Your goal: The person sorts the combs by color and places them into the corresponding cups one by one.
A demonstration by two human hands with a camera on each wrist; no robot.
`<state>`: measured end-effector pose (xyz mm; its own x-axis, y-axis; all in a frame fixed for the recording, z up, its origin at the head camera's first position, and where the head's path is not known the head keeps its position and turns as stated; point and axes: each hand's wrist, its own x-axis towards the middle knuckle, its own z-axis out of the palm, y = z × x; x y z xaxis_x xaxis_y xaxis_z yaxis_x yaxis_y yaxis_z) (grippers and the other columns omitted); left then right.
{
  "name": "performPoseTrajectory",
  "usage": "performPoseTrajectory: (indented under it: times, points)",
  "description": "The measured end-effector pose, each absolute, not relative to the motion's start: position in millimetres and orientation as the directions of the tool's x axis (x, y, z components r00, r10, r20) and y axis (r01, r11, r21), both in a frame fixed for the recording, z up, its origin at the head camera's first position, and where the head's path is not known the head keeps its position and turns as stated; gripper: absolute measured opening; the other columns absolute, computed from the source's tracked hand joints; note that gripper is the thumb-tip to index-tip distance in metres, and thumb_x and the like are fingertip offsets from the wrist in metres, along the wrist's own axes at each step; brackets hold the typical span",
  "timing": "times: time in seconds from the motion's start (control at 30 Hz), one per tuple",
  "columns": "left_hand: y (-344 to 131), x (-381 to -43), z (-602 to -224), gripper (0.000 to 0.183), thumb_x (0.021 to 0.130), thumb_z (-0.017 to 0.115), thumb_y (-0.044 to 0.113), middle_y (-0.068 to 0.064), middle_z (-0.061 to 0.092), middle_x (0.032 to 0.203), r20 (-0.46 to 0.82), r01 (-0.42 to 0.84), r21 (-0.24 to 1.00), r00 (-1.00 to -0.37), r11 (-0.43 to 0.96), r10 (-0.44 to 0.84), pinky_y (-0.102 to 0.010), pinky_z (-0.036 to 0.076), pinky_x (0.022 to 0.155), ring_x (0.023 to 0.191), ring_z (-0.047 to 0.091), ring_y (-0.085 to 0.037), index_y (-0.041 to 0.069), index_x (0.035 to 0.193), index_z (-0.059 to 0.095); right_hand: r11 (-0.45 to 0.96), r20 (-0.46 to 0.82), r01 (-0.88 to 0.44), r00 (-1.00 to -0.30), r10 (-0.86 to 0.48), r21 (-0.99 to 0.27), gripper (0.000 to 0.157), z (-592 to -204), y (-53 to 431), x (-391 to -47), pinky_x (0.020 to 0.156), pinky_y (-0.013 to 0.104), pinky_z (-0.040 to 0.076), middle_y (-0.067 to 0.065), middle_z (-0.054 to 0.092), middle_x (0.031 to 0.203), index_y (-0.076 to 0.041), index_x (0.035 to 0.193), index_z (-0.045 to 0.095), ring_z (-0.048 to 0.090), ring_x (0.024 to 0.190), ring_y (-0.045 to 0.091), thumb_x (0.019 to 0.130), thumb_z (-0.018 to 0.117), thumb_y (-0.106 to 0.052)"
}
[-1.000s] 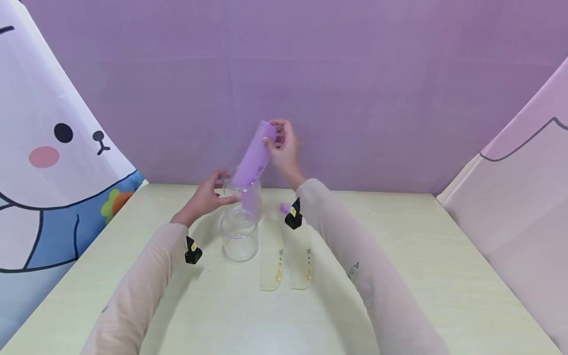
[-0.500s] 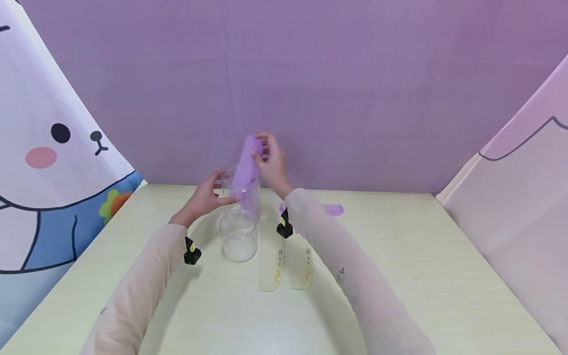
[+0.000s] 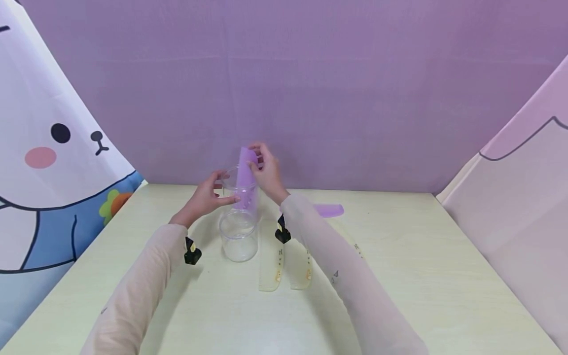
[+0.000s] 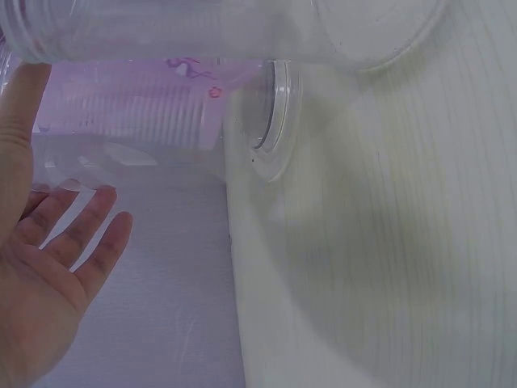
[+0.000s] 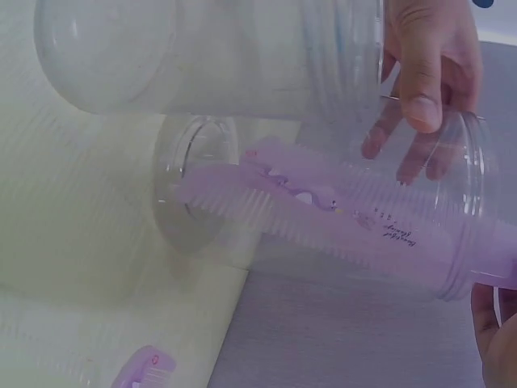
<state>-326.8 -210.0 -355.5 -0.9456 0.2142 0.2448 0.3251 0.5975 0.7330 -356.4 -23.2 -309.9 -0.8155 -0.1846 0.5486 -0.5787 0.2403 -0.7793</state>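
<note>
At the back of the table stands a tall clear jar, its side held between the thumb and fingers of my left hand. My right hand pinches the upper end of a purple comb. Most of that comb is inside the jar, its lower end near the bottom in the right wrist view. A second purple comb appears to stand behind it there, partly overlapped. Another clear jar stands just in front, with nothing seen inside.
Two cream combs lie side by side right of the front jar. Part of another pale comb shows past the right sleeve. Behind that forearm lies a purple comb, partly covered. A purple cloth backdrop rises behind the table.
My right hand has moved down and left, lowering the purple comb deeper into the tall jar and bringing it more upright. The left hand and both jars stay in place.
</note>
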Motion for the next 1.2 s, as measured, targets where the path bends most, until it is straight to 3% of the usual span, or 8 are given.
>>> performPoseTrajectory:
  times: [0.63, 1.2]
  points:
    - [-210, -328, -357, 0.09, 0.072, 0.076, 0.038, -0.018, 0.04, 0.139, 0.242, 0.323, 0.724, -0.946, 0.61, 0.214, -0.051, 0.046, 0.092, 0.117, 0.048, -0.039, 0.004, 0.139, 0.026, 0.358, 0.54, -0.575, -0.817, -0.203, -0.736, 0.035, -315, -25, -354, 0.069, 0.02, 0.052, 0.012, 0.063, 0.106, -0.009, 0.113, 0.055, 0.06, 0.085, 0.02, 0.082, 0.061, 0.004]
    - [-210, -328, -357, 0.092, 0.072, 0.076, 0.037, -0.016, 0.04, 0.14, 0.23, 0.312, 0.724, -0.95, 0.616, 0.211, -0.051, 0.046, 0.092, 0.118, 0.048, -0.039, 0.004, 0.14, 0.024, 0.434, 0.536, -0.539, -0.832, -0.144, -0.721, 0.036, -321, -19, -363, 0.074, 0.018, 0.05, 0.01, 0.052, 0.098, -0.005, 0.113, 0.057, 0.054, 0.086, 0.018, 0.079, 0.064, 0.005]
